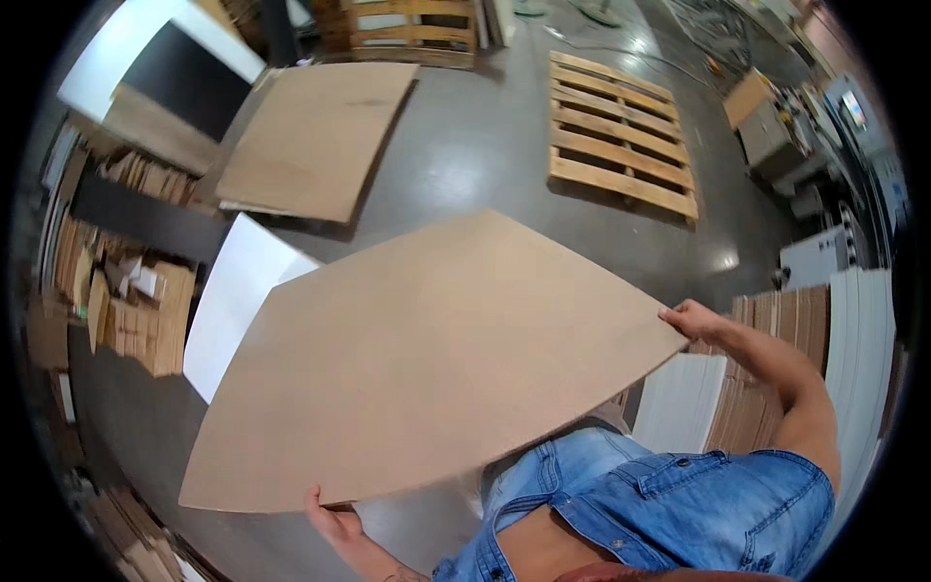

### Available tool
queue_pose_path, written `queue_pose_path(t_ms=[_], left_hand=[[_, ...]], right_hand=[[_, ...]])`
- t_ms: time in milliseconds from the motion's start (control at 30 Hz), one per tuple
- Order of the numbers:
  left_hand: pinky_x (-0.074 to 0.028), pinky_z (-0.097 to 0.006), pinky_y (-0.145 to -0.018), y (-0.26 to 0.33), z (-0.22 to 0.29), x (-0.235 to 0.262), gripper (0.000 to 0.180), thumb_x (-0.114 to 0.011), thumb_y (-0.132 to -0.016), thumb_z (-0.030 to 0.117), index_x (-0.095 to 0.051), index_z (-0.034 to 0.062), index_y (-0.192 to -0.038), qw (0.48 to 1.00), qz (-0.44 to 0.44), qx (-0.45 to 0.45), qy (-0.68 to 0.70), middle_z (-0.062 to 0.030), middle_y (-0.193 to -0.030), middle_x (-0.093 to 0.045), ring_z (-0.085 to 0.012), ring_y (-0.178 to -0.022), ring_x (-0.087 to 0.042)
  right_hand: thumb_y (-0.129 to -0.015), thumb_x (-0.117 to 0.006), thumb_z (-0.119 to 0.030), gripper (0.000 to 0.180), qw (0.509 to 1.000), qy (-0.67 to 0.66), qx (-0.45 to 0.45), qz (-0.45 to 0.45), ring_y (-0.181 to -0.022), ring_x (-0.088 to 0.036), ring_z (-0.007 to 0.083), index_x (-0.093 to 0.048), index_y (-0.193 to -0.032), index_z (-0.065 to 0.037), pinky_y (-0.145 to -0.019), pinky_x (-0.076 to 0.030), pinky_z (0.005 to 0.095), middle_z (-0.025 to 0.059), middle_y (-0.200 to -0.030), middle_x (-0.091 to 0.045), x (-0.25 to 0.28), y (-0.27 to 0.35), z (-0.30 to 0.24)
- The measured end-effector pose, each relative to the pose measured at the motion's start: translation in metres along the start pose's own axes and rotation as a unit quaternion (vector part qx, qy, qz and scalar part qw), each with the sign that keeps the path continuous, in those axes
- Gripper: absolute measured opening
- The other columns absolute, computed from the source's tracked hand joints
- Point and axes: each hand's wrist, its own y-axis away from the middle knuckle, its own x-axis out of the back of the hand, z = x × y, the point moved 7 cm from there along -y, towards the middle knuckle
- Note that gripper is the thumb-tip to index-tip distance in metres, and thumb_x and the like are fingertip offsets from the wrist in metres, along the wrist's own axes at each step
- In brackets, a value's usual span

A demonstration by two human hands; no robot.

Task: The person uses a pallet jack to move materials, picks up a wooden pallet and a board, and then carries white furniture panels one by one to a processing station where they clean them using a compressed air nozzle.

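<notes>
A large flat brown board (427,359) spans the middle of the view, held tilted in front of my body. My left hand (335,522) grips its near edge toward the lower left, thumb on the upper face and the other fingers hidden beneath. At the board's right corner my right hand (690,320) is closed on the edge, its far fingers partly out of sight. A white sheet (242,291) shows beyond the board's left side, partly covered by it.
A wooden pallet (621,136) lies on the grey floor at the far right. Brown sheets (315,136) are stacked at the far left. White panels (679,398) and brown boards stand by my right side. A wooden crate with scraps (145,310) is on the left; machinery (824,145) lines the right.
</notes>
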Motion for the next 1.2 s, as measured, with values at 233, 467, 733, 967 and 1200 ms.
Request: queue_pose_path(t_ms=[233,467,733,967,1200], left_hand=[[-0.052,-0.044,-0.094,0.078,-0.067,-0.181,0.045,-0.059,-0.089,0.023,-0.051,-0.0007,-0.127,0.997,-0.026,0.012,-0.078,-0.0141,-0.121,-0.060,-0.0294,-0.109,-0.061],[-0.048,-0.044,-0.097,0.087,-0.151,-0.305,0.050,-0.060,-0.088,0.019,-0.048,0.0010,-0.133,0.993,-0.099,0.040,-0.045,-0.0130,-0.129,-0.056,-0.0284,-0.117,-0.056],[-0.051,-0.043,-0.094,0.135,-0.176,-0.395,0.055,-0.063,-0.085,0.020,-0.046,0.0047,-0.135,0.996,-0.028,-0.004,-0.090,-0.0122,-0.129,-0.055,-0.0281,-0.115,-0.057],[-0.053,-0.042,-0.095,0.137,-0.136,-0.501,0.051,-0.060,-0.086,0.019,-0.048,-0.0028,-0.131,0.987,-0.068,0.005,-0.146,-0.0166,-0.124,-0.059,-0.0294,-0.114,-0.060],[-0.056,-0.036,-0.074,0.190,-0.174,-0.660,0.043,-0.061,-0.085,0.026,-0.054,0.0045,-0.122,0.958,-0.112,0.055,-0.260,-0.0111,-0.113,-0.064,-0.0229,-0.099,-0.066]], right_hand=[[-0.095,-0.058,-0.050,0.058,0.995,0.092,-0.028,-0.014,-0.077,-0.061,0.0284,-0.068,-0.086,0.006,-0.072,-0.049,0.0425,0.0178,-0.087,-0.066,0.171,-0.071,0.125],[-0.098,-0.055,-0.049,0.055,0.996,0.074,-0.059,-0.008,-0.055,-0.041,0.0186,-0.056,-0.073,0.000,-0.048,-0.037,0.0402,0.0066,-0.064,-0.046,0.324,-0.112,0.114],[-0.098,-0.052,-0.055,0.061,0.986,0.111,-0.114,-0.046,-0.055,-0.051,0.0197,-0.064,-0.073,0.000,-0.051,-0.041,0.0382,0.0063,-0.060,-0.053,0.410,-0.145,0.128],[-0.097,-0.050,-0.052,0.061,0.980,0.146,-0.125,-0.057,-0.056,-0.048,0.0207,-0.065,-0.075,0.002,-0.056,-0.041,0.0402,0.0090,-0.061,-0.052,0.484,-0.150,0.078],[-0.095,-0.057,-0.053,0.059,0.974,0.054,-0.198,-0.094,-0.041,-0.042,0.0152,-0.063,-0.067,-0.002,-0.040,-0.032,0.0344,0.0046,-0.053,-0.049,0.578,-0.152,0.163]])
